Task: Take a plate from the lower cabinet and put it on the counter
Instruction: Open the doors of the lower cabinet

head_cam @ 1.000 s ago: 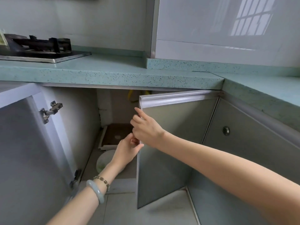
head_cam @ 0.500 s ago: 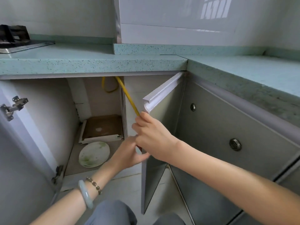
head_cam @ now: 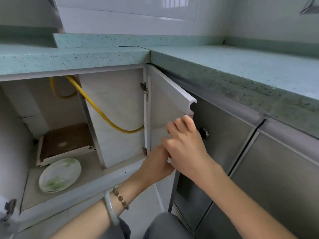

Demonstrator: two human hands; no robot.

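Note:
A white plate (head_cam: 59,175) with green marks lies flat on the floor of the open lower cabinet, at the front left. The right cabinet door (head_cam: 165,107) stands swung wide to the right. My right hand (head_cam: 186,149) grips that door's free edge below its moulded top rail. Just under it, my left hand (head_cam: 155,164), with two bracelets on the wrist, holds the same edge; its fingers are partly hidden by my right hand. Both hands are well right of the plate. The teal speckled counter (head_cam: 224,66) runs above and turns a corner.
A yellow hose (head_cam: 96,107) hangs across the cabinet interior. A brown board in a white frame (head_cam: 65,140) lies behind the plate. The left door (head_cam: 12,144) stands open at the far left. A round fitting (head_cam: 204,133) sits on the grey cabinet front beside the door. My knees (head_cam: 164,226) are below.
The right door has swung from half shut to wide open with both hands on its edge. The view has shifted right and down, and the whole plate now shows.

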